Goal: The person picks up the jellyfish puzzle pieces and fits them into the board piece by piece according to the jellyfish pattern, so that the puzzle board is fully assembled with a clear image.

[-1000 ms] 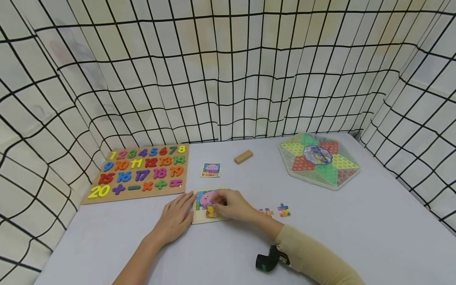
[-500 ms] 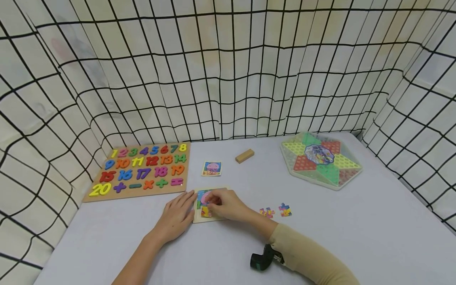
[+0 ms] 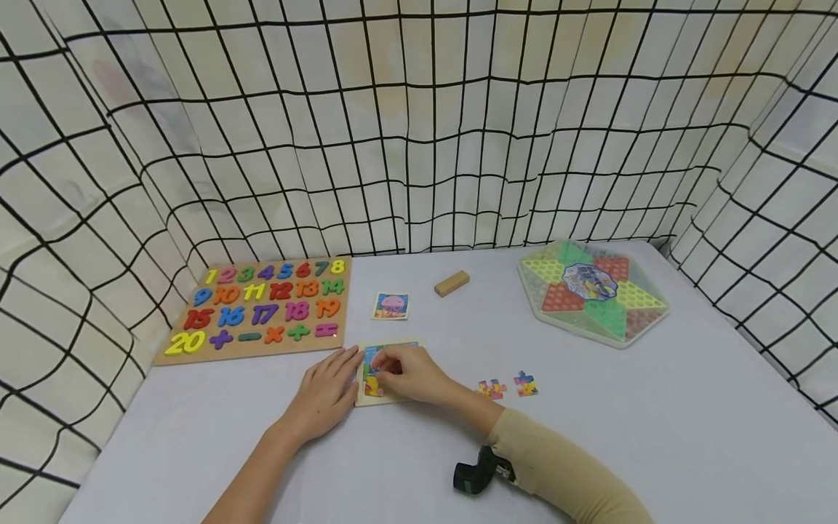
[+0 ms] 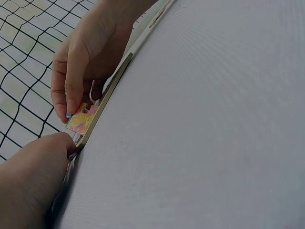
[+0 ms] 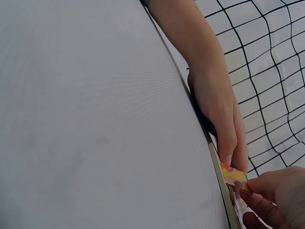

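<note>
In the head view my left hand (image 3: 319,399) lies flat with straight fingers along the left edge of a small wooden puzzle board (image 3: 391,401). Over that board my right hand (image 3: 415,375) pinches a yellow jigsaw piece (image 3: 372,386) between thumb and fingertips, at the lower left corner of the picture. Seen from the left wrist, the jigsaw piece (image 4: 82,121) stands tilted just above the board's rim (image 4: 108,95). The right wrist view has the jigsaw piece (image 5: 233,175) close beside the left thumb. My right hand hides much of the board's picture.
Loose jigsaw pieces (image 3: 491,389) and another piece (image 3: 526,383) lie right of the board. Behind it are a jellyfish picture card (image 3: 390,306) and a wooden block (image 3: 452,283). A number board (image 3: 258,353) is left, a hexagonal game box (image 3: 592,291) right. Black netting (image 3: 445,160) surrounds the table.
My right hand has moved slightly left with the jigsaw piece, bringing it to the board's lower left corner. My left hand has stayed at the board's edge.
</note>
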